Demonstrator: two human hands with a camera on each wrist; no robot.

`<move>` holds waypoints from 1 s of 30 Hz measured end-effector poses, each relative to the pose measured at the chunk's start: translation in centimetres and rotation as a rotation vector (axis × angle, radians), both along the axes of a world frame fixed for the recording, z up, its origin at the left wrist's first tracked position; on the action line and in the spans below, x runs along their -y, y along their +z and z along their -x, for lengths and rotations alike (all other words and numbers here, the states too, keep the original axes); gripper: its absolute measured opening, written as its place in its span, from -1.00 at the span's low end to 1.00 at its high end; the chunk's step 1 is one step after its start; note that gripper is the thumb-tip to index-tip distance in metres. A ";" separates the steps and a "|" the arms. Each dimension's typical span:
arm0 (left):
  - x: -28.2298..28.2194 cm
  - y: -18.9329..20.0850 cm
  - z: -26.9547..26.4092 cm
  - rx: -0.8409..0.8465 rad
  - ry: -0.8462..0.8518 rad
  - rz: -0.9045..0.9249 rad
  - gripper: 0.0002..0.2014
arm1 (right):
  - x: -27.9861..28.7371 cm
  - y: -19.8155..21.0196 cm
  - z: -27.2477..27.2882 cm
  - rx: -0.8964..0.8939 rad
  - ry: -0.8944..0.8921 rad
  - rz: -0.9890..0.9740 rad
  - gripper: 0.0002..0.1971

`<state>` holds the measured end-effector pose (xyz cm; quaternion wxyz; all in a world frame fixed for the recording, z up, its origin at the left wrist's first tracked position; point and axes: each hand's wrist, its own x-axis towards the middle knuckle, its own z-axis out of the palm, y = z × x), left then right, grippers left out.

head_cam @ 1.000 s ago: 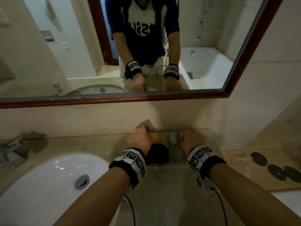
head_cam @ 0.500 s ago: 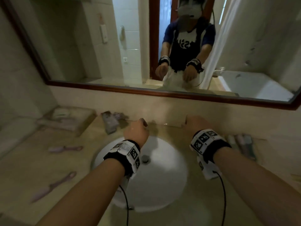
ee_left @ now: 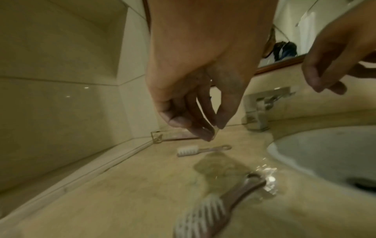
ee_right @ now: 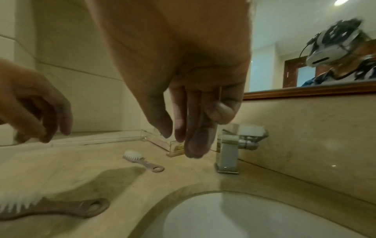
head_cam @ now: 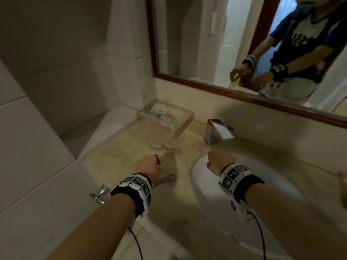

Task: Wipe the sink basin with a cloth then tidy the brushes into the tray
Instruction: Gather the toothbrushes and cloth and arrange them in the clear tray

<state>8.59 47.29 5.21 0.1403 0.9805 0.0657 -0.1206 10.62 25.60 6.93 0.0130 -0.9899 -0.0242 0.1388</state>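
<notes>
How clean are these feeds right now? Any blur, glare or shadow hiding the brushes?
Head view: dim, edges smeared; far brush sharp, near brush mostly behind the left hand. Left wrist view: near brush blurred, glare beside its handle. Right wrist view: hand shadow on the counter, both brushes readable.

Chrome faucet behind basin; wood-framed mirror above; 1 metal fitting, possibly valve, left.

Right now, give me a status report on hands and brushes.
Left hand and right hand both empty, above counter. Two pink brushes on counter: far brush, near brush. Clear tray by the wall. Nothing blocking.
</notes>
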 end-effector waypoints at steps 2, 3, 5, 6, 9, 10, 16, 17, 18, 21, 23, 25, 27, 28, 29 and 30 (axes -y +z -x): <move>-1.6 -1.0 -0.7 -0.029 -0.002 -0.031 -0.67 | -1.0 -0.9 -1.6 -0.015 0.039 -0.019 -0.73; -2.4 -1.7 -1.3 -0.052 -0.010 -0.047 -0.66 | -1.7 -1.7 -2.5 -0.024 0.054 -0.032 -0.74; -3.2 -2.7 -2.5 -0.119 -0.048 -0.074 -0.63 | -2.5 -3.1 -4.5 -0.034 0.070 -0.059 -0.75; -3.4 -3.1 -3.1 -0.160 -0.082 -0.099 -0.62 | -2.8 -3.8 -5.4 -0.051 0.076 -0.062 -0.75; -3.1 -4.6 -3.9 -0.215 -0.175 -0.158 -0.48 | -3.3 -5.5 -8.2 -0.101 0.094 -0.040 -0.73; -2.9 -5.1 -3.8 -0.216 -0.187 -0.163 -0.35 | -3.4 -5.9 -9.1 -0.107 0.101 -0.039 -0.73; -3.0 -7.5 -4.9 -0.232 -0.302 -0.257 -0.37 | -5.9 -8.9 -13.9 -0.143 0.163 -0.084 -0.68; -3.0 -7.5 -5.3 -0.248 -0.341 -0.298 -0.52 | -6.5 -9.3 -14.4 -0.143 0.188 -0.081 -0.67; -2.9 -7.3 -5.7 -0.270 -0.378 -0.343 -0.65 | -7.3 -9.7 -15.0 -0.139 0.215 -0.073 -0.66; -2.5 -7.6 -6.4 -0.311 -0.457 -0.444 -0.76 | -9.6 -10.3 -16.3 -0.157 0.261 -0.064 -0.63; -2.3 -8.0 -6.8 -0.302 -0.496 -0.481 -0.78 | -10.7 -10.7 -17.0 -0.163 0.271 -0.061 -0.64; -2.1 -8.1 -6.9 -0.299 -0.531 -0.509 -0.78 | -11.4 -11.1 -17.3 -0.172 0.278 -0.040 -0.64; -2.1 -8.1 -7.1 -0.297 -0.563 -0.546 -0.74 | -11.8 -11.3 -17.5 -0.182 0.284 -0.019 -0.63; -2.1 -8.0 -7.2 -0.296 -0.569 -0.558 -0.72 | -12.1 -11.4 -17.6 -0.190 0.282 -0.014 -0.62; -2.2 -8.0 -7.2 -0.299 -0.572 -0.565 -0.69 | -12.2 -11.3 -17.6 -0.200 0.280 -0.010 -0.62; -2.2 -7.8 -7.3 -0.301 -0.575 -0.564 -0.67 | -12.3 -11.2 -17.6 -0.216 0.273 -0.007 -0.62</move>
